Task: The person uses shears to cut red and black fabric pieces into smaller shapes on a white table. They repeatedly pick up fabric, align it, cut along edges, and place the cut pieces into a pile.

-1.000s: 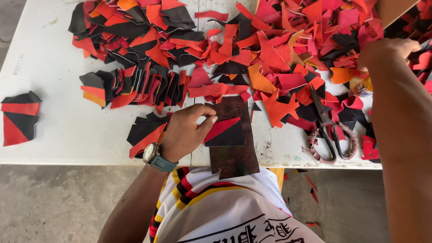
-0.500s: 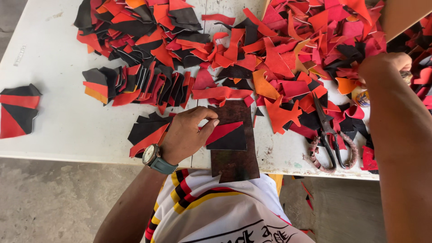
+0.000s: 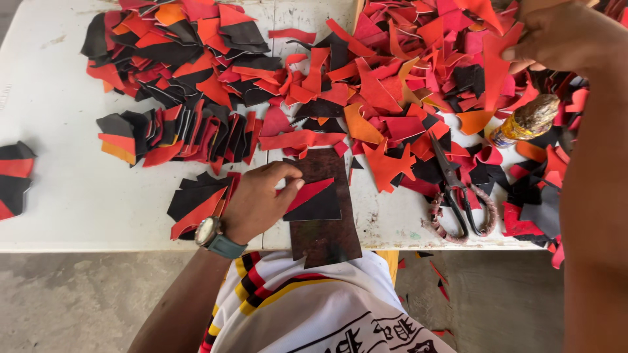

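My left hand (image 3: 256, 204), with a wristwatch, pinches and presses the corner of a red-and-black leather piece (image 3: 315, 200). That piece lies on a dark brown board (image 3: 325, 232) at the table's near edge. My right hand (image 3: 564, 34) is at the far right over a big heap of red, orange and black scraps (image 3: 392, 72). Its curled fingers close on an upright red scrap (image 3: 495, 72). A small yellow-capped bottle (image 3: 528, 120) lies just below that hand.
Black scissors with wrapped handles (image 3: 458, 196) lie right of the board. A fanned row of joined red-and-black pieces (image 3: 176, 134) and a small stack (image 3: 196, 202) sit left of my left hand. More pieces (image 3: 14, 180) rest at the white table's (image 3: 65, 202) left edge.
My right hand has risen away from the scrap heap toward the far right corner, uncovering the bottle. My left hand stays on the red-and-black piece.
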Demonstrator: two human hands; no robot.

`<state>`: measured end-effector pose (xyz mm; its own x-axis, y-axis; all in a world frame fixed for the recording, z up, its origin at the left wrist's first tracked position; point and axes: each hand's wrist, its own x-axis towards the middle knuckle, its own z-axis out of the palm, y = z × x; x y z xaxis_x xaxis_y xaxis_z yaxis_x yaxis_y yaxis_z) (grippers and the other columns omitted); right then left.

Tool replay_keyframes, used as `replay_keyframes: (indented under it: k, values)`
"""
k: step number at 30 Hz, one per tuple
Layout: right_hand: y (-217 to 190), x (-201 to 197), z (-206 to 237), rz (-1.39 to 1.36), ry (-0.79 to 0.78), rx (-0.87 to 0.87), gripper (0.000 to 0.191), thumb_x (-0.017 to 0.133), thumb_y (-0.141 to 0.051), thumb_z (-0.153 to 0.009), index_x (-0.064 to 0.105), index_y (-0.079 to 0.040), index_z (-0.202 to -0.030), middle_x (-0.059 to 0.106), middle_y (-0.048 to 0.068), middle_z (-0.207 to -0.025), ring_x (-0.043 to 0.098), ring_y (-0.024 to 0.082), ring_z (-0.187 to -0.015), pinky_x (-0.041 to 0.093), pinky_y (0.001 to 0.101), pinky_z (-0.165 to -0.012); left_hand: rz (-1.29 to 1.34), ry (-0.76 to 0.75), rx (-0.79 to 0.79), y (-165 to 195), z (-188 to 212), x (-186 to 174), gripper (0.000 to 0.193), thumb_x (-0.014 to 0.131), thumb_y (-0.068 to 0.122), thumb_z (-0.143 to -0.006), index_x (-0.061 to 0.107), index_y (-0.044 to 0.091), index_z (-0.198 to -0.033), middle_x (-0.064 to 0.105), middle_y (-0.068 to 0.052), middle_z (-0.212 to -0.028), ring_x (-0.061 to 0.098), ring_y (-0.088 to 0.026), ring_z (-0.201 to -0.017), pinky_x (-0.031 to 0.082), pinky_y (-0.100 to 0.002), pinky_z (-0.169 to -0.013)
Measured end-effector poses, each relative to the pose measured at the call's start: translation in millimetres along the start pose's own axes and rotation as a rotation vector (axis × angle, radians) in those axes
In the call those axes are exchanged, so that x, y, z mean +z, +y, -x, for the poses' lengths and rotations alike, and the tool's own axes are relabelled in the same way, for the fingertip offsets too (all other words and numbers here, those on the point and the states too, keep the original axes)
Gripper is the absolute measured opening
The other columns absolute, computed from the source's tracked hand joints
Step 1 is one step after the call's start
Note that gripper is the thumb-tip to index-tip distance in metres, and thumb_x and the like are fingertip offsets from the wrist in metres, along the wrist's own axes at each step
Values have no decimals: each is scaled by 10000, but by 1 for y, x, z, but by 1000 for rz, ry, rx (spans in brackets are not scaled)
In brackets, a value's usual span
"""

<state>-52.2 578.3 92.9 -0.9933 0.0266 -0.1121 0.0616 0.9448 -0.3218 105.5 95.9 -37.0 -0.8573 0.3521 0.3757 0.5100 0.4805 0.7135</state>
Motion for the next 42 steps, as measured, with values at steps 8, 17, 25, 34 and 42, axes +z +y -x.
replay_keyframes:
  k: [8, 17, 25, 34, 42]
  values:
    - [-57, 104, 99, -513, -194, -49, 302, 715, -155, -945, 677, 28, -1182, 729, 146, -910, 719, 234, -780, 573, 356, -703, -176, -267, 39, -2, 18, 54, 342, 746, 201, -865, 681, 75, -1176, 600, -98, -1239, 651, -308, -1075, 524, -428, -904]
    - [-125, 225, 102, -675, -505, 51, 290, 725, -67, -866, 594, 11, -1112, 702, 116, -804, 709, 183, -675, 574, 329, -578, -198, -420, 38, -12, 14, 56, 372, 741, 203, -879, 674, 112, -1233, 563, -80, -1282, 646, -286, -1104, 489, -444, -974]
    - [-132, 228, 105, -679, -413, 28, 284, 723, -70, -858, 587, 6, -1095, 715, 129, -752, 712, 180, -637, 575, 324, -550, -187, -429, 34, -12, 15, 55, 566, 740, 214, -879, 551, 113, -1402, 548, -85, -1304, 638, -304, -1128, 482, -466, -977]
    - [-143, 210, 113, -477, -508, -33, 387, 705, -191, -880, 661, -80, -1248, 720, 101, -696, 695, 186, -600, 551, 328, -562, -340, -528, 81, -11, 10, 57, 553, 698, 235, -893, 552, 125, -1415, 499, -112, -1321, 639, -284, -1051, 493, -481, -876]
    - [-131, 200, 134, -274, -141, -190, 425, 742, -287, -922, 679, -69, -1282, 683, 62, -721, 653, 144, -589, 520, 336, -610, -446, -483, 137, 2, 9, 56, 531, 697, 211, -878, 562, 143, -1386, 508, -144, -1320, 638, -293, -1080, 498, -489, -840]
